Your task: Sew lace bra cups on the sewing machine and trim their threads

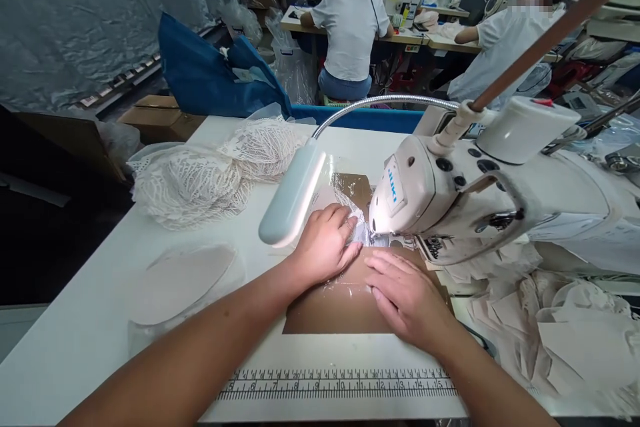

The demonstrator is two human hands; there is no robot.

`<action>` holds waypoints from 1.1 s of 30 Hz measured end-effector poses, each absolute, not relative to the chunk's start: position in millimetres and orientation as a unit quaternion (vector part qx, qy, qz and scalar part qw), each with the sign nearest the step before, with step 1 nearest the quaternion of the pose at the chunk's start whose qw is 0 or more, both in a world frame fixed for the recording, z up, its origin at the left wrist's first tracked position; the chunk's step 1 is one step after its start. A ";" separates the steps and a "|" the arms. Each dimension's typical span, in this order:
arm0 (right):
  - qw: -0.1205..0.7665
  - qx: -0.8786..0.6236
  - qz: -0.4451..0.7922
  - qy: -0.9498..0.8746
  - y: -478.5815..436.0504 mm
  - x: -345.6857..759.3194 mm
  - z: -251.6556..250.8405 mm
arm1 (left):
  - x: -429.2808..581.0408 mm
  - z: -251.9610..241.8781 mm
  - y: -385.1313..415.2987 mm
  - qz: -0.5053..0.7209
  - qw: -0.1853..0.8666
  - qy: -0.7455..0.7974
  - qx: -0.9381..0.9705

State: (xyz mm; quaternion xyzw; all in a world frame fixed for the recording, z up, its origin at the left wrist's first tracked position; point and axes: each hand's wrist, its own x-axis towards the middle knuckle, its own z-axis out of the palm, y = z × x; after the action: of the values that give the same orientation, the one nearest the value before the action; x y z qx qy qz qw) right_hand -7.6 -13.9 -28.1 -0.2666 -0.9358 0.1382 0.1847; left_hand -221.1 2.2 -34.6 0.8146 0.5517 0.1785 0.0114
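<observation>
A piece of white lace fabric (358,229) lies at the needle area of a white sewing machine (406,190). My left hand (327,240) rests over its near left side, fingers bent and pressing the fabric, thumb toward the needle. Part of the lace is hidden beneath this hand. On the brown covered board (330,310) in front of the machine, my right hand (405,290) lies flat with fingers stretched toward the left, holding nothing. The needle tip and presser foot are too small to make out clearly.
A lamp (293,197) on a bendy neck hangs left of the machine head. Bundled lace (200,180) lies back left, pale cut pieces (183,283) nearer. More pieces (575,340) are heaped at right. A ruler strip (340,385) runs along the front edge. Two people sit at machines beyond.
</observation>
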 end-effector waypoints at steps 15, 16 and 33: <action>0.207 -0.175 0.304 -0.913 -20.5 -10.1 -20.0 | -229.6 9.5 -12.4 0.060 0.101 0.615 0.780; 0.211 -0.183 0.302 -0.912 -21.0 -10.0 -20.4 | -231.6 16.5 -14.6 0.049 0.134 0.605 0.783; 0.176 -0.264 0.191 -0.929 -20.0 -10.5 -25.0 | -255.1 7.2 7.5 0.195 0.408 0.527 0.720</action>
State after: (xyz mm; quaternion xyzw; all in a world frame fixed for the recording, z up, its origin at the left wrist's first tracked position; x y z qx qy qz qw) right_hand -10.5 -20.0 -25.0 -0.2637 -0.9288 0.1913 0.1765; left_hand -255.1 7.5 7.2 0.7197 0.5266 0.1950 0.4082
